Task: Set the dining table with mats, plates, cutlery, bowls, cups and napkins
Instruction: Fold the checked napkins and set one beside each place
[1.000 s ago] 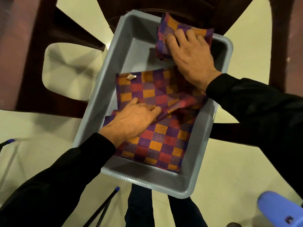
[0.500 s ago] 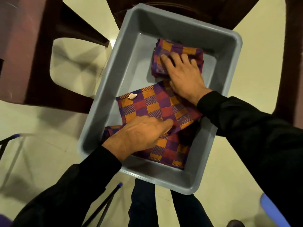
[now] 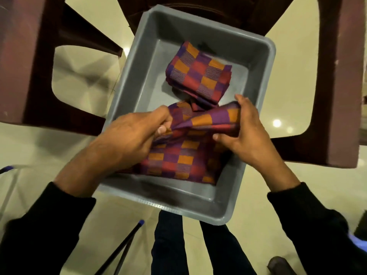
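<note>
Hands first: our left hand (image 3: 137, 135) pinches one end of a checked cloth mat (image 3: 206, 124), fingers curled round the bunched fabric, and our right hand (image 3: 244, 132) grips the other end, thumb under and fingers folded over the top edge. We hold this mat raised and twisted between the two hands, above the grey plastic tub (image 3: 139, 80). Beneath it, at the near end of the tub, lies another checked mat (image 3: 178, 165), flat and slightly rumpled. A folded stack of the same orange, red and purple cloth (image 3: 198, 76) sits at the far end, just beside the lifted mat. We see the tub resting among dark brown plastic chairs (image 3: 25, 66) over a pale tiled floor (image 3: 83, 76).
</note>
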